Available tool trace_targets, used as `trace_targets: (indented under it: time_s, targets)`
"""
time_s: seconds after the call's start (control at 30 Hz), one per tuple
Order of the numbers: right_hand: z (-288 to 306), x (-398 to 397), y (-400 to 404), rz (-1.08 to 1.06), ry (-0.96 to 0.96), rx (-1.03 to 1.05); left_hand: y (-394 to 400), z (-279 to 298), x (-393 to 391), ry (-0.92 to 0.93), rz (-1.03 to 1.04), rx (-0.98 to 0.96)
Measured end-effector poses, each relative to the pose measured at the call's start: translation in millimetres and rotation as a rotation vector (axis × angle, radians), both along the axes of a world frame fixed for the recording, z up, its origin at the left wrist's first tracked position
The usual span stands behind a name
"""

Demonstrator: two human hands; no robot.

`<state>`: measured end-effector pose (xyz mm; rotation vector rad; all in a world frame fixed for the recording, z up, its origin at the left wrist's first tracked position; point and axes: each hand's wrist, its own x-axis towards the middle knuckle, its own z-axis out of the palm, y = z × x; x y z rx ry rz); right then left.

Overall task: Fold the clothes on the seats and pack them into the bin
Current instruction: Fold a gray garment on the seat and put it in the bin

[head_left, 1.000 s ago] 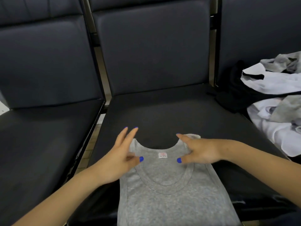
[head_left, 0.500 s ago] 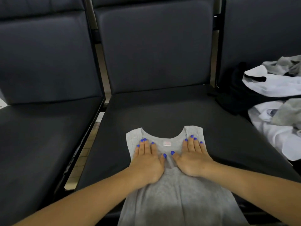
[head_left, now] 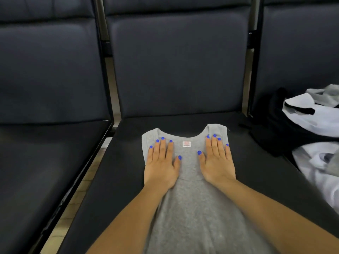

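Since the earlier frame, both hands have slid a little up and outward on the grey tank top point(head_left: 190, 208), so the palms now sit wider apart, each under a shoulder strap. The left hand point(head_left: 161, 165) lies flat on the left side of the chest, fingers point(head_left: 162, 147) straight and close together, tips just below the left strap. The right hand point(head_left: 216, 162) mirrors it on the right side, fingers straight, tips reaching onto the right strap. Neither hand grips anything; both press the cloth with open palms, thumbs pointing inward toward a small white neck label point(head_left: 186, 144) between them.

The tank top lies face up on the middle seat point(head_left: 128, 162), neckline toward the seat's back edge and the hem running off the front edge toward the viewer. It probably lies this way so the firm cushion serves as a folding surface, and the flat palms appear to be smoothing wrinkles and pinning the fabric square before a first fold.

On the seat to the right, against its back edge, sits a loose pile of clothes point(head_left: 315, 125) in white, grey and black, waiting to be folded. The seat to the left point(head_left: 45, 162) is dark and padded. No bin is in view, so packing seems some way off.
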<state>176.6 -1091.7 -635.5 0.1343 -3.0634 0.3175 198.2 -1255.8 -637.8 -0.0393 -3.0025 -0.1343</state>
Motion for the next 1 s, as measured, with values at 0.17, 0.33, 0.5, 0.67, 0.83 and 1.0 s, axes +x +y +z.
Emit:
trace_targets:
  time_s: [0.17,0.33,0.5,0.67,0.83,1.0]
  targets:
    - [3.4,-38.0,-2.3,0.007,0.174,0.018,-5.3,5.5,-34.2,0.057,0.022,0.021]
    - [15.2,-78.1,-4.1,-0.028,0.213,0.046,-14.2,16.3,-70.2,0.03,-0.001,0.011]
    - [15.6,-109.2,-14.1,-0.083,0.217,0.035,-24.5,26.1,-108.3,-0.006,-0.038,0.034]
    - [18.6,-111.0,-15.1,-0.074,0.194,0.075,-30.1,35.1,-114.4,-0.077,-0.114,0.09]
    - [29.3,-114.1,-14.4,-0.044,0.118,0.106,-30.4,85.0,-49.0,-0.228,-0.184,0.269]
    - [46.7,-104.8,-15.7,0.004,0.017,0.159,-38.5,105.6,82.6,-0.512,-0.347,-0.077]
